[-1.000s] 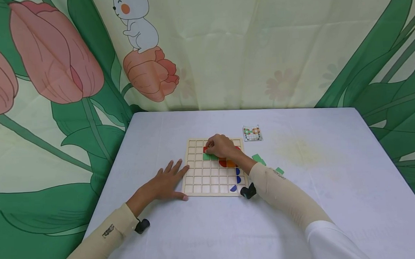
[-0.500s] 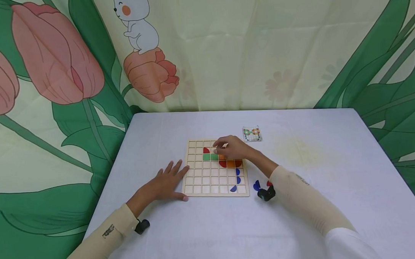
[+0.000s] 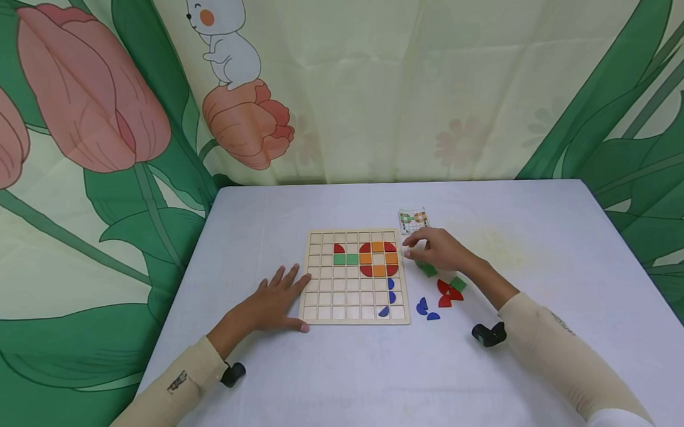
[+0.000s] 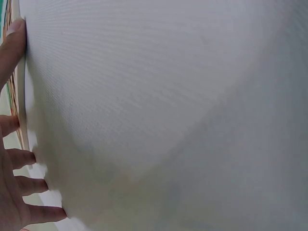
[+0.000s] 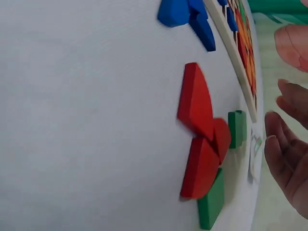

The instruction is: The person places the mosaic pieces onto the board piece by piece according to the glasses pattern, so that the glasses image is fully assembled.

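Observation:
A wooden grid board point(image 3: 337, 298) lies on the white table. My left hand point(image 3: 274, 302) is spread flat at its left side, index finger and thumb at the edge. Set in the grid are a red quarter-round piece point(image 3: 339, 248), green squares point(image 3: 352, 259), a ring of orange squares point(image 3: 378, 247) and red quarter-rounds, and blue pieces point(image 3: 392, 296). My right hand point(image 3: 439, 249) hovers right of the board above loose green pieces point(image 3: 427, 270). Its fingers point(image 5: 272, 127) are loosely bent, thumb and fingertips apart, with nothing between them in the right wrist view.
Loose red pieces point(image 3: 444, 302), another green piece point(image 3: 458, 284) and several blue pieces point(image 3: 422, 309) lie right of the board. A small pattern card point(image 3: 413, 220) lies behind its back right corner. A printed curtain point(image 3: 372, 112) hangs behind the table.
The right hand has left the red quarter-round piece in the grid and moved right, off the board, uncovering the orange and red ring. The left hand stays at the board's edge.

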